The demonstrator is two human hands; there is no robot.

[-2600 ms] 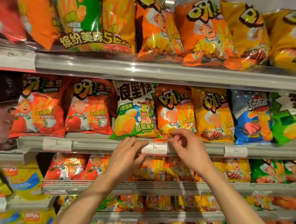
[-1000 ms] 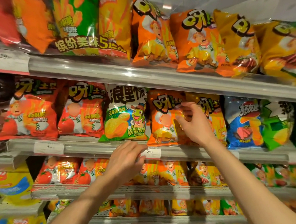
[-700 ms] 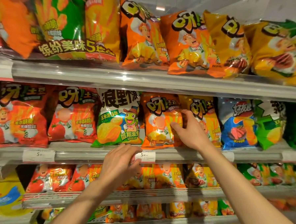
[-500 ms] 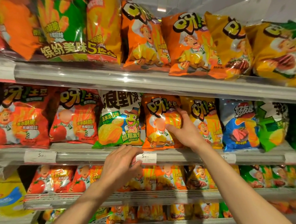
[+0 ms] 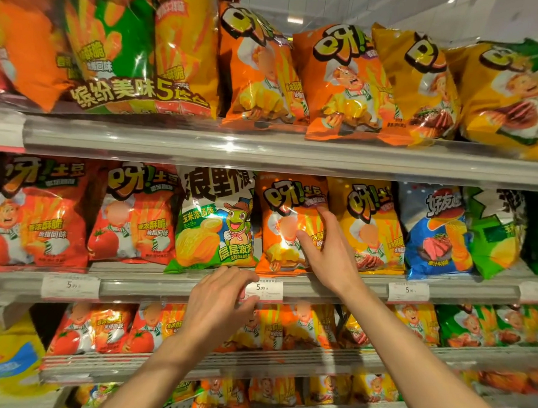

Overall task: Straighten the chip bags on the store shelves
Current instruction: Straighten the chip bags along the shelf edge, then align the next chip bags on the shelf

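An orange chip bag (image 5: 281, 204) stands upright on the middle shelf (image 5: 163, 288), between a white-and-green bag (image 5: 214, 219) and a yellow bag (image 5: 369, 221). My right hand (image 5: 330, 254) grips the orange bag's right edge, thumb on its front and fingers tucked behind, against the yellow bag. My left hand (image 5: 219, 298) is lower, at the shelf's front rail, with its fingers and thumb pinched on the left end of a white price tag (image 5: 268, 289).
Red tomato bags (image 5: 136, 212) fill the middle shelf's left; blue (image 5: 434, 231) and green bags stand to the right. The top shelf (image 5: 264, 150) holds large orange and yellow bags leaning forward. Lower shelves carry several smaller bags behind both forearms.
My right hand rose from the price tag rail to the orange bag and closed on its right edge. My left hand stayed at the price tag. The view tilted slightly upward.
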